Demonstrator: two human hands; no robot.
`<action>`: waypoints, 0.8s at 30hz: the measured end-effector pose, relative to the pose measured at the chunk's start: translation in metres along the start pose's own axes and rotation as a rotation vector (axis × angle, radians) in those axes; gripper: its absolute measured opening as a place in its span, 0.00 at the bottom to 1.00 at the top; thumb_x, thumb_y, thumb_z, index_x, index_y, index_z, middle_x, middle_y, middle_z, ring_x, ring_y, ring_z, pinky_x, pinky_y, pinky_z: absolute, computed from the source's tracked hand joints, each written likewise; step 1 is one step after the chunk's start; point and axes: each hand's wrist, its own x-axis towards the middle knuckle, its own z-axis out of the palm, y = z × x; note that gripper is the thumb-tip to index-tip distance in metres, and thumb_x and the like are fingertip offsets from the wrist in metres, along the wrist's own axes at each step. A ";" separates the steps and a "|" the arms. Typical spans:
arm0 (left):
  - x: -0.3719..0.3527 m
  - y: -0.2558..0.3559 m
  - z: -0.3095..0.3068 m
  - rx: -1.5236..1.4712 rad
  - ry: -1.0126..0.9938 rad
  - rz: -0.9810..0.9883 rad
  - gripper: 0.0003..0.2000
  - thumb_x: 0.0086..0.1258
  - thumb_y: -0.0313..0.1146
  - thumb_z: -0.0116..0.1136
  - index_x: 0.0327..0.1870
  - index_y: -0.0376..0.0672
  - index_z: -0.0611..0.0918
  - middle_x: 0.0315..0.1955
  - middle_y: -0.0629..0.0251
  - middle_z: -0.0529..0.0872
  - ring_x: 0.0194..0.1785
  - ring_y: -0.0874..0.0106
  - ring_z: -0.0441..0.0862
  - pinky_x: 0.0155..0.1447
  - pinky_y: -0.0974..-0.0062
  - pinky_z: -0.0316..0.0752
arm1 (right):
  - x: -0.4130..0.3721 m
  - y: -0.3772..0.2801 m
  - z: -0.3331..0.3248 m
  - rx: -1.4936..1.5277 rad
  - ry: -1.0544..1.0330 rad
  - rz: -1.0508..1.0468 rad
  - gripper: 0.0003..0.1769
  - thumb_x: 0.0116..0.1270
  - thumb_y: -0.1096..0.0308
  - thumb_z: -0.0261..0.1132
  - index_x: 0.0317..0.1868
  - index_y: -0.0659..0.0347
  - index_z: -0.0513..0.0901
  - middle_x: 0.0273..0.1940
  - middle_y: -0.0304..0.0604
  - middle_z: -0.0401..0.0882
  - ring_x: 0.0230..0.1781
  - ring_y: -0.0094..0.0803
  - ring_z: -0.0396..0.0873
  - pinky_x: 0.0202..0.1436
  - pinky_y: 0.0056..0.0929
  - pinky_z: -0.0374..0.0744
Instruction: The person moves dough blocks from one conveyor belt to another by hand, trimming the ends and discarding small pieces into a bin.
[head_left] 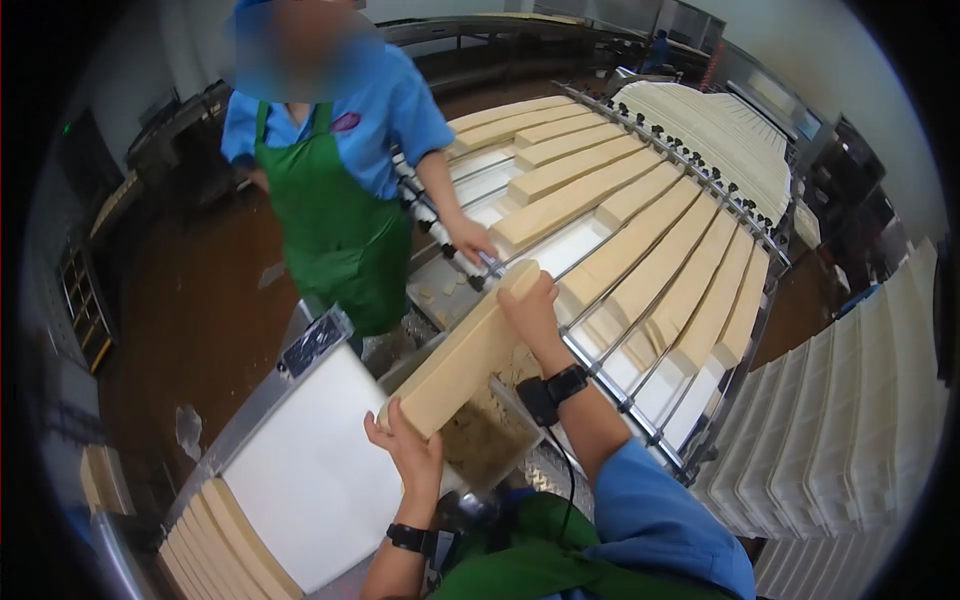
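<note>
Between my two hands is a long, pale beige slab [465, 350] with a flat top and straight sides; its exact kind I cannot make out. My left hand [412, 452] grips its near lower end, thumb and fingers around the corner. At the far upper end, my right hand [532, 308] is closed over its right side. The slab is held slantwise above a metal bin [485, 435] with crumbs in it. To the right, similar slabs [640, 270] lie in lanes between metal rods on a white conveyor.
A co-worker in a green apron [340, 215] stands across, one hand [470, 238] near the slab's far end. At lower left, a white belt [310, 480] carries several slabs [225, 545] side by side. Stacked white crates [830, 410] stand at right.
</note>
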 end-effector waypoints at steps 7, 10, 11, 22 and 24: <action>0.092 0.068 0.076 -0.104 -0.018 0.391 0.34 0.59 0.22 0.63 0.69 0.38 0.64 0.67 0.43 0.62 0.71 0.49 0.62 0.74 0.61 0.56 | 0.139 0.053 -0.053 -0.290 0.050 0.099 0.37 0.62 0.42 0.59 0.55 0.71 0.73 0.52 0.65 0.79 0.52 0.59 0.77 0.56 0.53 0.74; 0.133 0.055 0.108 -0.248 -0.194 0.380 0.30 0.62 0.24 0.63 0.67 0.39 0.68 0.66 0.42 0.65 0.70 0.47 0.63 0.73 0.62 0.59 | 0.184 0.094 -0.065 -0.590 -0.130 0.083 0.35 0.65 0.39 0.51 0.50 0.64 0.81 0.51 0.57 0.81 0.57 0.57 0.73 0.58 0.54 0.68; 0.141 0.055 0.119 -0.322 -0.197 0.398 0.27 0.64 0.25 0.62 0.66 0.40 0.70 0.63 0.45 0.71 0.69 0.51 0.66 0.71 0.63 0.61 | 0.194 0.105 -0.068 -0.654 -0.121 0.042 0.33 0.64 0.41 0.51 0.51 0.63 0.81 0.50 0.56 0.82 0.58 0.56 0.71 0.59 0.55 0.65; 0.170 0.086 0.237 -0.637 -0.380 0.221 0.23 0.72 0.22 0.46 0.69 0.35 0.64 0.61 0.57 0.74 0.63 0.70 0.71 0.68 0.75 0.63 | 0.176 0.113 -0.037 -0.554 0.081 -0.286 0.29 0.63 0.56 0.60 0.63 0.59 0.73 0.66 0.54 0.66 0.67 0.52 0.61 0.66 0.58 0.56; 0.168 0.089 0.237 -0.671 -0.294 0.202 0.24 0.70 0.19 0.45 0.68 0.34 0.65 0.60 0.56 0.74 0.61 0.69 0.73 0.66 0.74 0.65 | 0.149 0.088 -0.034 -0.399 -0.151 -0.456 0.29 0.64 0.59 0.59 0.64 0.60 0.71 0.67 0.53 0.65 0.68 0.51 0.61 0.67 0.60 0.56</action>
